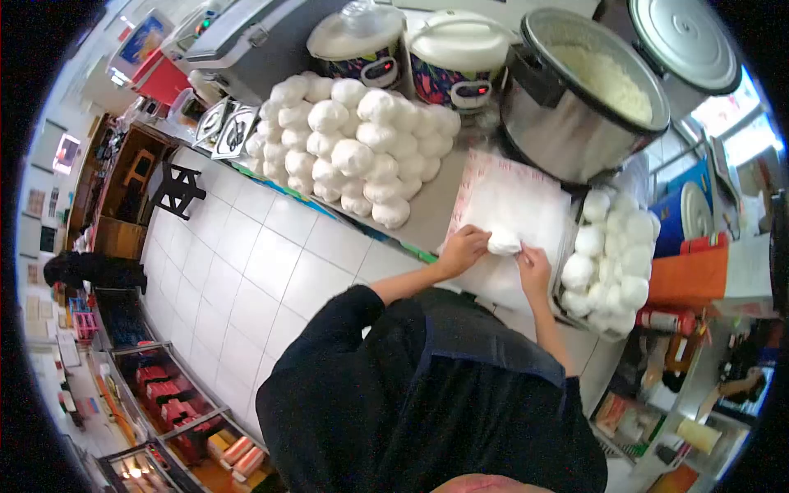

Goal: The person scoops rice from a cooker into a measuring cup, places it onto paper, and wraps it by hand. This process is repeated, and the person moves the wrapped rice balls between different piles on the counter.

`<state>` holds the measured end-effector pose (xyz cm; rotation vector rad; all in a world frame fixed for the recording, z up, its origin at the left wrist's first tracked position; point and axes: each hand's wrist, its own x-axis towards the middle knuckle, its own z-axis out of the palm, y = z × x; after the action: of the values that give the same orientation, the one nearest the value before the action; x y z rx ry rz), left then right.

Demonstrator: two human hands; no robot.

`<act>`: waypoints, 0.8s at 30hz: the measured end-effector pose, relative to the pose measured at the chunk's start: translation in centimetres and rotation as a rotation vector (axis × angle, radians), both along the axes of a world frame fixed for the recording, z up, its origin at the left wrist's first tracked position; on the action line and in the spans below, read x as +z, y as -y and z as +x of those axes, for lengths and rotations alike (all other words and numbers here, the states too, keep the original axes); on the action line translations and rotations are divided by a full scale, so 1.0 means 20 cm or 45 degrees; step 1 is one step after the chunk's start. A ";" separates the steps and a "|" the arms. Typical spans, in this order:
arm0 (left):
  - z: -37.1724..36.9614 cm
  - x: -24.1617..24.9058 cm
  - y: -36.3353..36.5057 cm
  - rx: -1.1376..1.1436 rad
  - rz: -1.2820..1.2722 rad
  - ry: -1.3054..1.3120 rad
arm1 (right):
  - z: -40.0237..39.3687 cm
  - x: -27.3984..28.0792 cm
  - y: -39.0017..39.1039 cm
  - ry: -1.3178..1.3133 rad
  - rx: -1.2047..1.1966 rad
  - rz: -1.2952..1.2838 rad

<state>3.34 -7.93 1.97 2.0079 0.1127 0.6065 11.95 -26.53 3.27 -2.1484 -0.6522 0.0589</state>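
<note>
on the table (437, 185), the big steel pot w/ white grainy contents (598, 82) stands at the back, the large pile of white bundles (352, 146) to its left & the smaller pile of white bundles (608, 261) at the right edge. btwn the piles lies the white sheet stack (514, 201), nr the pot; over its front part is the small white bundle (504, 241), l hand (467, 249) & r hand (532, 261) slightly apart, fingers pinching its opposite ends.
</note>
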 end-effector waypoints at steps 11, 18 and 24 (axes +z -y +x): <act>0.17 0.06 0.14 0.277 0.247 0.095 | 0.02 -0.03 -0.14 -0.923 -0.434 0.523; 0.20 -0.08 0.23 0.070 0.350 -0.088 | 0.03 -0.02 -0.14 -0.466 -0.092 0.336; 0.28 0.23 0.04 0.055 0.728 -0.602 | 0.19 0.06 -0.28 -0.511 -0.016 -0.100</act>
<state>8.93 -8.72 6.61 2.6847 0.2935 0.1810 15.73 -20.94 4.56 -2.1290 -0.4066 0.5021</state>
